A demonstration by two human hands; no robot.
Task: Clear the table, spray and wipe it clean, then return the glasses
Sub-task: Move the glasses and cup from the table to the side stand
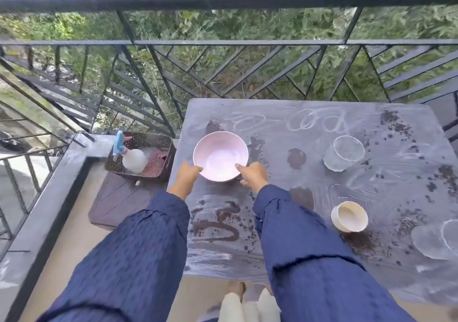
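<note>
Two hands on one bowl: your left hand (187,174) and right hand (252,175) each grip the rim of the round pale-pink bowl (220,155). The left takes its left edge and the right its right edge, fingers curled at the lip.

Under it, the grey square table (309,185) is a mess. There are white swirls and smears all over the top, and dark brown crumbs and patches, thick just this side of your hands and scattered far out to their right. Beyond your fingertips runs the black metal railing (223,43), with green foliage behind it.

Containers now. Right of your right hand a clear drinking glass (345,154) stands upright, well apart from the bowl. Nearer you than that is a white paper cup (349,216), upright and pale inside; I cannot tell what it holds. Further right, at the frame edge, sits a second clear glass (433,240).

Left of your left hand, off the table, a dark perforated basket (148,138) holds a white spray bottle with a blue trigger (132,158) and a reddish cloth (158,160).
</note>
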